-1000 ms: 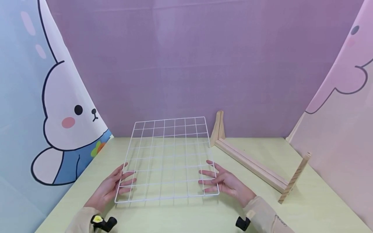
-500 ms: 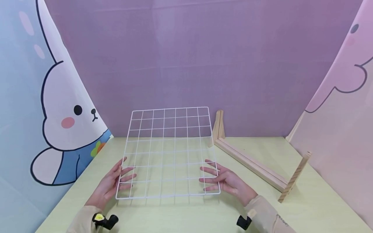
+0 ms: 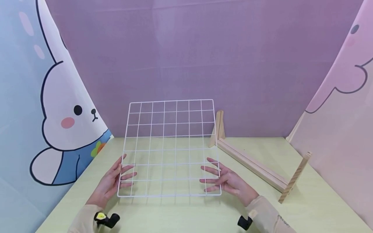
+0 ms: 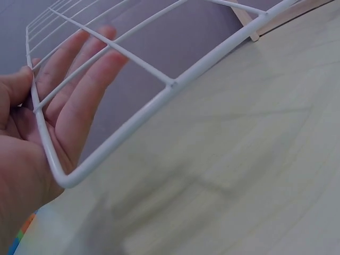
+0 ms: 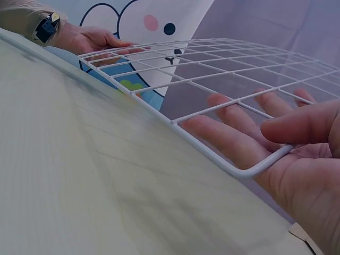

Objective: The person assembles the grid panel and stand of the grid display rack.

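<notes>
Nearest are two beige sleeves (image 3: 265, 213), each with a black device (image 3: 244, 222) at the wrist. The left hand (image 3: 112, 181) has its grip on the grid (image 3: 175, 149), thumb at the left edge, fingers spread beneath the wires. The right hand (image 3: 230, 182) mirrors it, its grip pinching the right edge near the front corner. The white grid hangs between them, above the desk (image 3: 175, 213), far edge tilted up, shadows below. To its right, a wooden stand (image 3: 252, 165) rests on the desk, an upright at each end. Behind hangs purple cloth (image 3: 186, 64).
</notes>
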Tool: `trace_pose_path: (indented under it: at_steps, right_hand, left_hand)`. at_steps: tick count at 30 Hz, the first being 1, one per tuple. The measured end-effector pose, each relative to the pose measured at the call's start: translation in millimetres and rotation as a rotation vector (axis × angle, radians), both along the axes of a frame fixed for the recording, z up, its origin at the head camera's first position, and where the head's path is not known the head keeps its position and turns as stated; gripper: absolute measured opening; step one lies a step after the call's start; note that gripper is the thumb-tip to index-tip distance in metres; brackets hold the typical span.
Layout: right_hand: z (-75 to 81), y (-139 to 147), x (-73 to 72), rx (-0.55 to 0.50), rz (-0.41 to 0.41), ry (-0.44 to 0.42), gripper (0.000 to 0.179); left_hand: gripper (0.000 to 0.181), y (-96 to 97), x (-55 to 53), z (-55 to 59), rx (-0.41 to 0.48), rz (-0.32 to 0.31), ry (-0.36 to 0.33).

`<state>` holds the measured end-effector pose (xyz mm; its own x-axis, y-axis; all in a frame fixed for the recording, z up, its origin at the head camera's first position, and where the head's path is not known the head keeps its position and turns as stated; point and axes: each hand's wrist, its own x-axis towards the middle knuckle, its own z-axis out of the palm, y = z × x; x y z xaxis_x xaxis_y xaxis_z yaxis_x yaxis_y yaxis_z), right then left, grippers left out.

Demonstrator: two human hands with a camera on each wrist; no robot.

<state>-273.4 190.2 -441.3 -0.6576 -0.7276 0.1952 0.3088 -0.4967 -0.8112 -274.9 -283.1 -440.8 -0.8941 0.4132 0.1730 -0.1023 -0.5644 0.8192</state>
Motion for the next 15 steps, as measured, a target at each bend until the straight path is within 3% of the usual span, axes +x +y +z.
trace_pose_path:
  at_steps: [10,15]
  right_hand:
    - [-2.3,0.7,-1.8,-0.047,0.024,0.053,0.094]
    - [-1.8,-1.2,-0.3,-0.031,-0.008,0.054,0.093]
  left_hand:
    - [0.044,4.7,-0.3,0.8,-0.082,0.095,0.043]
    - [0.045,7.0,0.3,0.5,-0.195,0.198,0.049]
